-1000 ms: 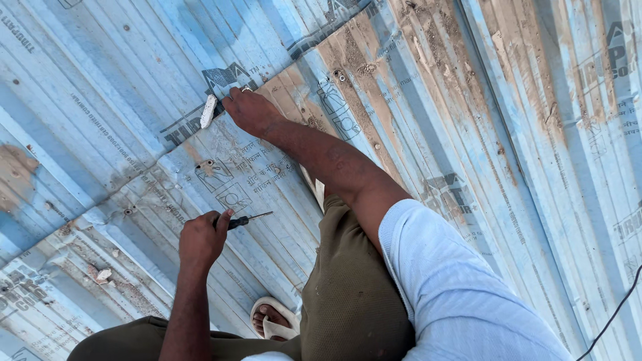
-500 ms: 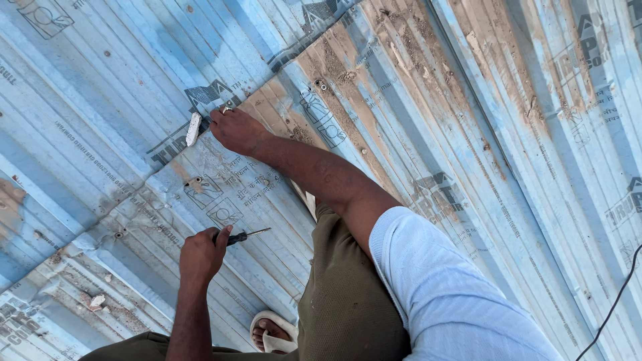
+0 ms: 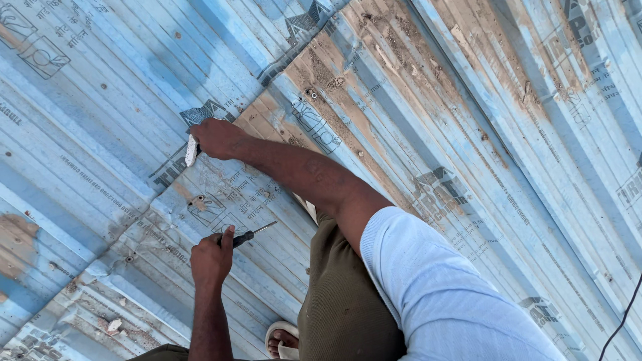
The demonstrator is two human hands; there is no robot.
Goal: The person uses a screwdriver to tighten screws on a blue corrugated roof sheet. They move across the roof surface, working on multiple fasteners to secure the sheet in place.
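Corrugated blue metal roofing [image 3: 428, 134] fills the head view, its ridges running diagonally, with brown dirt streaks along the upper sheets and faded printing on the paint. On it, the left hand [image 3: 211, 257] is curled in a fist around the dark handle of a screwdriver [image 3: 249, 234], whose thin shaft sticks out past the thumb, pointing up and to the right, its tip just above the sheet. Further up the roof, the right hand [image 3: 215, 137] is stretched out at arm's length, fingers wrapped around a small white object [image 3: 190, 150] pressed against the sheet; what it is cannot be told. A screw head [image 3: 198, 200] sits in the metal between the two hands. A sandalled foot [image 3: 281, 341] shows near the bottom edge.
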